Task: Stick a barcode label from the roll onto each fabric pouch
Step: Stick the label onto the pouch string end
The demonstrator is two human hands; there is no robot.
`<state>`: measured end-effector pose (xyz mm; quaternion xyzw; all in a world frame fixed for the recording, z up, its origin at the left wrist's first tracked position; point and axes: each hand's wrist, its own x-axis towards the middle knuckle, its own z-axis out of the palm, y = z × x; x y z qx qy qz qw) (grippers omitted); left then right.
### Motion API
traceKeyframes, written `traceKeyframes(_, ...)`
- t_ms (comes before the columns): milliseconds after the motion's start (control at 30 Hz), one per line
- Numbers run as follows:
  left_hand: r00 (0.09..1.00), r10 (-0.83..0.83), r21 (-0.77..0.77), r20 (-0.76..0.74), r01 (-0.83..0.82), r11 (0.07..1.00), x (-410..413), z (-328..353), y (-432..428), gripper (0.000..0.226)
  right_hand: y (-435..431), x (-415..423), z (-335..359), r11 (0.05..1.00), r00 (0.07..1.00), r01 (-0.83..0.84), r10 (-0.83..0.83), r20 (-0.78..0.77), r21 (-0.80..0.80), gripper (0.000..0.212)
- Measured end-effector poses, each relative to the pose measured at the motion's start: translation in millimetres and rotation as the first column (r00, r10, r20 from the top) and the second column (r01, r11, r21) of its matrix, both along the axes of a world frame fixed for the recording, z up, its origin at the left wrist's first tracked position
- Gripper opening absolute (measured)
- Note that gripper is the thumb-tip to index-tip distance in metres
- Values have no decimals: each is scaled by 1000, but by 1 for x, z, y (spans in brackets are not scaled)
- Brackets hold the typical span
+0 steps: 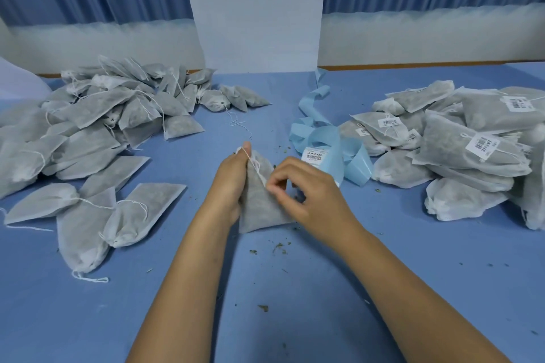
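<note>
Mid-frame, my left hand (231,177) grips a grey fabric pouch (259,209) at its neck while my right hand (303,194) pinches its white drawstring (256,166).

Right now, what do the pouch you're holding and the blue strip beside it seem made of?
Pouch: thin non-woven fabric by the look, matte and fuzzy; dark filling shows through. Drawstring: thin white thread, possibly cotton. Blue strip: likely coated paper backing, smooth with a slight sheen, holding stiff curls.
</note>
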<state>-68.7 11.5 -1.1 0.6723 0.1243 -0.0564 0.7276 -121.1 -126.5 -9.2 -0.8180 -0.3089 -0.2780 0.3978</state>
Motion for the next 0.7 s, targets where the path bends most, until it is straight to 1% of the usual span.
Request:
traceKeyframes(33,1000,-17,-125,-24,14,992,-2,2,0,38,-1,0,-1,998,1000,-12,12,-5,-64,7)
traceKeyframes(67,997,-76,-271,-17,68,960,-4,4,1,42,-2,1,-1,994,1000,-15,14,-6,-113,7)
traceKeyframes(100,987,-160,-400,15,153,904,-5,6,3,46,-3,1,-2,990,1000,-12,12,-4,-144,6)
traceKeyframes(133,971,-236,-488,46,228,842,-6,8,4,46,-4,2,-2,987,1000,-7,6,-4,-160,5)
traceKeyframes(167,956,-284,-524,67,276,806,-7,12,6,42,-5,3,-3,986,1000,1,-3,-9,-167,6)
traceKeyframes(200,947,-308,-528,89,307,792,-8,14,6,35,-7,4,-2,986,1000,10,-14,-22,-169,6)
traceKeyframes(233,938,-323,-496,126,342,798,-9,14,4,26,-9,5,-2,985,999,22,-29,-41,-170,6)
traceKeyframes(267,927,-332,-416,174,375,828,-10,13,2,18,-11,6,-1,984,997,37,-48,-60,-172,6)
traceKeyframes(300,918,-332,-291,217,386,876,-10,10,-1,10,-13,7,0,984,995,48,-62,-76,-172,6)
traceKeyframes(333,919,-308,-153,247,351,924,-11,7,-3,9,-15,8,1,985,994,46,-62,-91,-168,5)
traceKeyframes(367,924,-267,-21,273,283,959,-11,4,-4,17,-17,8,3,986,993,31,-50,-108,-163,5)
traceKeyframes(433,929,-162,175,333,108,979,-10,2,-5,34,-21,7,9,989,988,24,-45,-145,-143,4)
traceKeyframes(467,923,-92,236,373,1,972,-9,2,-5,41,-24,6,12,991,983,81,-97,-155,-106,8)
traceKeyframes(500,905,-22,273,425,-105,956,-7,1,-3,51,-28,7,14,978,964,201,-207,-168,-50,17)
traceKeyframes(533,869,41,279,493,-203,939,-6,-1,-2,62,-36,9,16,932,913,363,-357,-200,-8,30)
traceKeyframes(567,820,80,279,567,-282,918,-5,-2,0,68,-46,11,19,857,826,515,-503,-255,-21,43)
traceKeyframes(600,764,91,285,639,-345,894,-4,-2,1,67,-58,12,20,785,723,613,-603,-338,-89,53)
traceKeyframes(633,707,79,304,703,-399,865,-4,-3,2,62,-68,13,20,752,626,634,-635,-452,-179,59)
traceKeyframes(667,650,42,336,759,-446,830,-3,-5,2,52,-76,14,19,773,549,585,-599,-583,-243,61)
traceKeyframes(700,596,-10,371,803,-486,791,-1,-6,0,39,-81,15,16,830,491,492,-515,-703,-264,56)
